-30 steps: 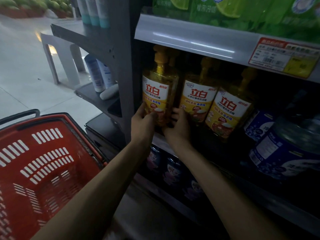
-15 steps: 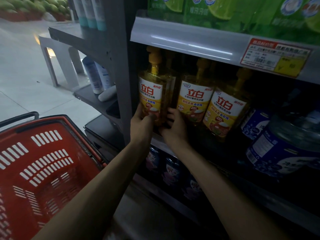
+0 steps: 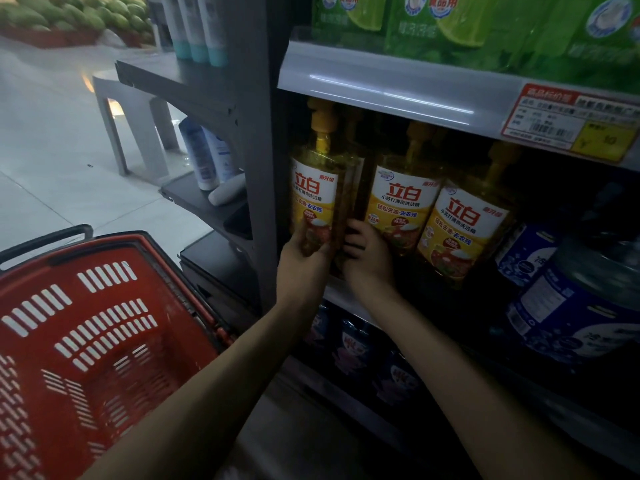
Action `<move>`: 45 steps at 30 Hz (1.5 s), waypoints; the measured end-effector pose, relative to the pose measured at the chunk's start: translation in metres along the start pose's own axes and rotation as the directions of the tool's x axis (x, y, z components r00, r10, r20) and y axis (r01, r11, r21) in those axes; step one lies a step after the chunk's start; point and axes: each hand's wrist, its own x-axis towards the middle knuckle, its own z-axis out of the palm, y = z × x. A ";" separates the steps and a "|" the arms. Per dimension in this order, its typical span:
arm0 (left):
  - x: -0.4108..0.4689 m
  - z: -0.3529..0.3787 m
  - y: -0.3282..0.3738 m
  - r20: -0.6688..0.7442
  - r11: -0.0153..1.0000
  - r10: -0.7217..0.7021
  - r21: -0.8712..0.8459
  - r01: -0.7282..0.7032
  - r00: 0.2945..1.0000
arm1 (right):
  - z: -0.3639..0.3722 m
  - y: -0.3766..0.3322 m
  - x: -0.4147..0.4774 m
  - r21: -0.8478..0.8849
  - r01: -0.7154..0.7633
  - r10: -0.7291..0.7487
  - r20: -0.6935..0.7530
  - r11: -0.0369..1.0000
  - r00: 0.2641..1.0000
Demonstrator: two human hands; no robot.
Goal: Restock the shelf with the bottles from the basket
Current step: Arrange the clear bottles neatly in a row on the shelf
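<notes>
Gripping the lower body of the leftmost dish-soap bottle [image 3: 313, 199], the left hand [image 3: 304, 261] has its thumb laid across the foot of the front label and its fingers wrapped round the near side. The right hand [image 3: 369, 259] is at that bottle's three o'clock, fingers curled against its right flank in the gap before the second dish-soap bottle [image 3: 401, 209]; both hands are closed on the same bottle. The bottle stands upright at the far left end of the middle shelf [image 3: 341, 294], hard against the grey upright post [image 3: 266, 188]; whether its base rests fully on the shelf cannot be told, as the hands cover it. A third dish-soap bottle [image 3: 462, 230] stands just beside the second, at its three o'clock, tilted slightly. Further toward three o'clock sits a large blue-labelled jug [image 3: 581, 306]. At twelve o'clock, the upper shelf rail [image 3: 381, 95] carries a red and yellow price tag [image 3: 571, 128], with green refill pouches [image 3: 485, 26] above it. At six o'clock of the hands, dark blue packs [image 3: 349, 344] line the lower shelf. The red shopping basket [image 3: 104, 341] sits at eight o'clock of the view, well apart from the hands. On the end shelf at ten o'clock stand white and blue tubes [image 3: 199, 154].
</notes>
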 end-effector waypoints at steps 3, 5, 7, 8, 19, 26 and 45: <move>0.001 -0.004 -0.003 0.031 0.999 0.018 0.044 -0.019 0.999 | -0.005 -0.002 -0.002 -0.015 0.007 -0.006 0.044 1.000 0.999; 0.002 -0.004 -0.004 0.064 0.999 0.026 0.046 -0.029 0.998 | -0.008 -0.005 -0.005 -0.016 0.005 -0.004 0.080 1.000 0.997; 0.002 -0.004 -0.003 0.095 0.999 0.030 0.039 -0.034 0.995 | -0.009 -0.008 -0.008 -0.023 -0.009 0.011 0.101 1.000 0.995; 0.002 -0.004 -0.003 0.101 0.999 0.029 0.037 -0.033 0.995 | -0.010 -0.010 -0.010 -0.030 -0.017 0.020 0.103 0.999 0.994; -0.022 -0.002 0.010 0.187 0.983 0.014 0.177 -0.047 0.982 | -0.054 -0.007 -0.031 -0.243 -0.018 0.017 -0.007 0.970 1.000; -0.031 0.014 0.017 0.251 0.984 0.048 0.157 -0.089 0.967 | -0.082 -0.006 -0.033 -0.235 -0.011 -0.007 -0.076 0.972 0.997; -0.006 0.060 0.008 0.192 0.990 0.109 0.069 -0.124 0.975 | -0.062 -0.009 -0.022 -0.022 -0.015 0.011 -0.166 1.000 0.986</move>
